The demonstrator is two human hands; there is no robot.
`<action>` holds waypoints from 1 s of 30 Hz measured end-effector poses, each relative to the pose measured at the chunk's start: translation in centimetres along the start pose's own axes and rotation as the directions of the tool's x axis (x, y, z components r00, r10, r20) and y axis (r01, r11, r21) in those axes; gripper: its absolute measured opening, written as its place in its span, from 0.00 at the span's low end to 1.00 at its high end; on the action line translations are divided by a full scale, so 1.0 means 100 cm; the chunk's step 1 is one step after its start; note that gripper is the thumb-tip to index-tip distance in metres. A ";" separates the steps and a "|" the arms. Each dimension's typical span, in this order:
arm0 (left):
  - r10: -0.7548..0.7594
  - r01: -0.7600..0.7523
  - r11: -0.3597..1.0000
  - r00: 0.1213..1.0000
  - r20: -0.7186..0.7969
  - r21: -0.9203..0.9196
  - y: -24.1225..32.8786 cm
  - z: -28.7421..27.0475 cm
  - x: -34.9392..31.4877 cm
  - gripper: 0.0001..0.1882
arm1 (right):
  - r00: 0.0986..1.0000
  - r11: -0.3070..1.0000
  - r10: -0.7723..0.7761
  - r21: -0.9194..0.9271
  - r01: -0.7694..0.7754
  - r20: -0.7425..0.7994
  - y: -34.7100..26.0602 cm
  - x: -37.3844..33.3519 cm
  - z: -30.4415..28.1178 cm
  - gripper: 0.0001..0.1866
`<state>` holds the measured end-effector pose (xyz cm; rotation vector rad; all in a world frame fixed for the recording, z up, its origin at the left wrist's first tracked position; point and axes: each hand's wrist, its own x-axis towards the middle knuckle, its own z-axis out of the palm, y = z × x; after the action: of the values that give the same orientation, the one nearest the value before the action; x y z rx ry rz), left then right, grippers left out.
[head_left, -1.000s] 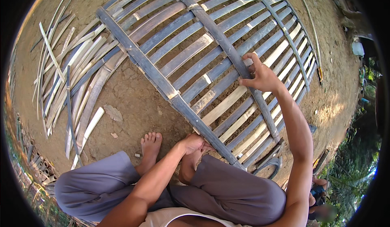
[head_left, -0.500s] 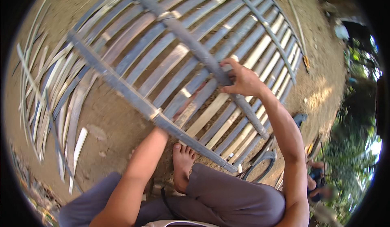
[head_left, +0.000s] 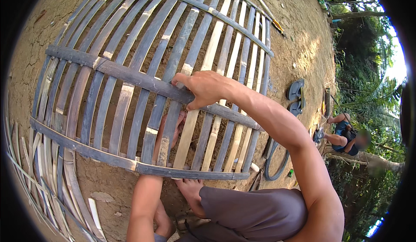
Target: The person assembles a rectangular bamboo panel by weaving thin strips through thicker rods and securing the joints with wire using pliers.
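A slatted bamboo panel [head_left: 143, 167], woven from grey-green and pale strips, stands tilted in front of me. My right hand [head_left: 201, 88] grips the dark bamboo crossbar [head_left: 138, 79] from above, thumb on the near side and fingers over the far side, close to where a second length of bar overlaps it. Reaching beneath the near edge strip, my left hand [head_left: 172, 129] is behind the slats. Only parts of it show through the gaps, so its grip is hidden. My bare foot [head_left: 190, 194] is on the ground just below the panel's near edge.
Loose bamboo strips [head_left: 71, 177] lie piled on the dirt at left. Grey sandals [head_left: 296, 95] and a dark curved loop [head_left: 277, 164] lie to the right. Beyond, another person [head_left: 342, 138] sits near a log. A yellow-ended pole [head_left: 277, 24] lies past the panel.
The panel shows turned and farther left in the view. My right hand stays at the crossbar's overlap. Parts of my left hand now show through the slats.
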<state>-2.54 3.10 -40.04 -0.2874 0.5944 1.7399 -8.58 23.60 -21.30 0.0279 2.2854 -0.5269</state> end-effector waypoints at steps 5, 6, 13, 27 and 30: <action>0.006 -0.003 0.997 0.999 -0.031 0.075 0.005 0.017 -0.008 0.09 | 0.979 0.941 -0.061 -0.338 -0.008 -0.193 0.001 -0.006 0.016 0.38; 0.008 -0.005 0.996 0.999 -0.037 0.090 0.010 0.017 -0.011 0.09 | 0.977 0.934 -0.040 -0.356 -0.038 -0.210 0.000 -0.005 0.015 0.39; -0.032 0.037 0.988 0.999 -0.036 0.152 0.022 0.020 -0.035 0.07 | 0.967 0.959 0.124 -0.226 -0.174 -0.221 0.023 -0.027 -0.022 0.09; -0.095 0.117 0.984 0.983 0.159 -0.137 0.020 0.020 -0.036 0.13 | 0.953 0.938 -0.065 -0.344 -0.043 -0.295 0.012 -0.014 0.005 0.08; -0.092 0.120 0.979 0.982 0.165 -0.166 0.019 0.013 -0.032 0.13 | 0.954 0.962 0.004 -0.259 -0.086 -0.301 -0.017 -0.024 0.019 0.10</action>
<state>-3.41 0.83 -36.90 -0.2967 0.3067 1.6954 -5.94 21.71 -20.17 0.0271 2.6283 -0.1911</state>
